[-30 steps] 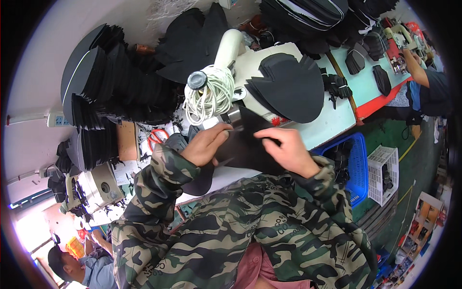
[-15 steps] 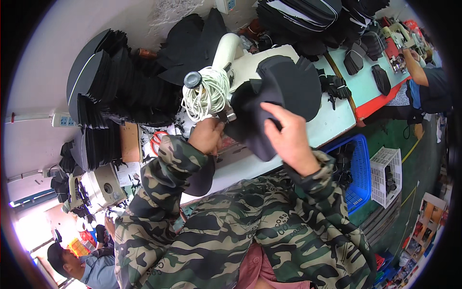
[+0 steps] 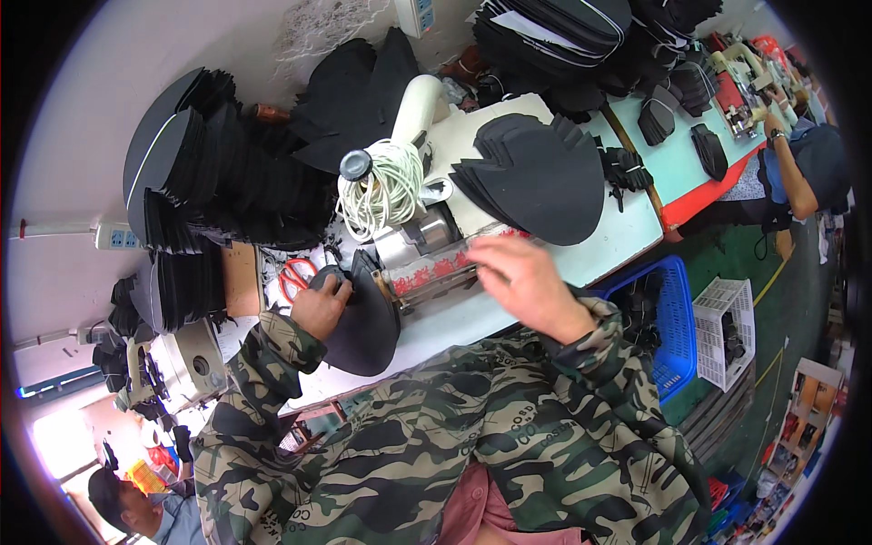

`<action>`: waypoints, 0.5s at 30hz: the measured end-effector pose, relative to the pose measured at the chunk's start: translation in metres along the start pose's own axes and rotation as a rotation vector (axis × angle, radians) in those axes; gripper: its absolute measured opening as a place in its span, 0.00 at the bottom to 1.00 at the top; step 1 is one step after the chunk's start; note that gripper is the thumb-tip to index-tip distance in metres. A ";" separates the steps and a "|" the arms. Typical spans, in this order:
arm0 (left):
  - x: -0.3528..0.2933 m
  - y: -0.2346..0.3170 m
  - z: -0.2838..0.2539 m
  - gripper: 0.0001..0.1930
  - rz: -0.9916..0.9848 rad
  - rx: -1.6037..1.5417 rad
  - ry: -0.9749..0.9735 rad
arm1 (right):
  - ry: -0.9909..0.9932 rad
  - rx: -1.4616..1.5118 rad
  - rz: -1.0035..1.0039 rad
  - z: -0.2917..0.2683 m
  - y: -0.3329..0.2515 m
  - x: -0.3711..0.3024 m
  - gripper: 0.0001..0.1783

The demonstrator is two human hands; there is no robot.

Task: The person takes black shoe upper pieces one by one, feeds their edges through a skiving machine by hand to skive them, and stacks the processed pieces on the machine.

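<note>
My left hand [image 3: 320,309] is closed on the upper edge of a rounded black sheet piece [image 3: 368,331] at the left end of the machine. My right hand [image 3: 531,283] hovers over the machine's front edge, its fingers stretched out and nothing in them. Between my hands sits a cream machine [image 3: 420,107] with a shiny metal cover [image 3: 416,238] and a red-marked front. A coil of pale cord [image 3: 391,193] hangs on it. Just beyond my right hand, a fanned stack of black cut pieces [image 3: 545,177] lies on the machine's bed.
Red-handled scissors [image 3: 295,277] lie by my left hand. Tall stacks of black pieces [image 3: 173,163] stand at the left. A blue basket [image 3: 677,318] and a white crate [image 3: 740,318] stand right of the table. One co-worker [image 3: 808,168] is far right, another [image 3: 136,509] lower left.
The black piece under my right hand has moved left off the metal cover and is now by my left hand. My left hand has shifted left and down; my right hand slightly left and down.
</note>
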State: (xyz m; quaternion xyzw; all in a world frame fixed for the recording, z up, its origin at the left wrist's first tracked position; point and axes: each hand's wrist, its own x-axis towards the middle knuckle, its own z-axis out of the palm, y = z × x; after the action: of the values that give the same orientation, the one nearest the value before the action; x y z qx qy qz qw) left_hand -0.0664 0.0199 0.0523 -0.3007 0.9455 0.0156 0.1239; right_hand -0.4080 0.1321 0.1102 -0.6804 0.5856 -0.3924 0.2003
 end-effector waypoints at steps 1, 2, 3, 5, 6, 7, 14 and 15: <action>-0.002 -0.001 0.004 0.13 -0.002 0.002 -0.001 | -0.095 0.054 0.067 0.006 -0.003 -0.005 0.12; -0.003 -0.001 0.010 0.13 -0.031 0.014 -0.056 | -0.189 0.104 0.133 0.011 -0.005 -0.008 0.14; -0.006 -0.001 0.015 0.13 -0.059 0.026 -0.111 | -0.187 0.102 0.130 0.016 -0.005 -0.011 0.14; -0.012 0.000 0.017 0.11 -0.062 0.005 -0.267 | -0.412 0.244 0.228 0.027 -0.002 -0.018 0.16; -0.004 0.007 -0.001 0.10 -0.053 -0.020 -0.420 | -0.402 0.234 0.234 0.031 0.004 -0.023 0.16; -0.003 0.013 -0.023 0.09 0.062 -0.251 -0.459 | -0.450 0.309 0.035 0.035 0.011 -0.028 0.17; 0.049 0.031 -0.097 0.08 0.221 -1.028 -0.169 | -0.512 0.661 0.387 0.035 0.006 -0.011 0.16; 0.052 0.029 -0.097 0.09 -0.014 -1.275 -0.446 | -0.386 0.503 0.327 0.036 -0.002 -0.010 0.16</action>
State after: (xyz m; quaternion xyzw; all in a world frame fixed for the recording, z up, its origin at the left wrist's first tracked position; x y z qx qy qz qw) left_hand -0.1463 0.0043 0.1325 -0.3108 0.7011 0.6315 0.1145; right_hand -0.3792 0.1358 0.0871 -0.5686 0.5235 -0.3510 0.5286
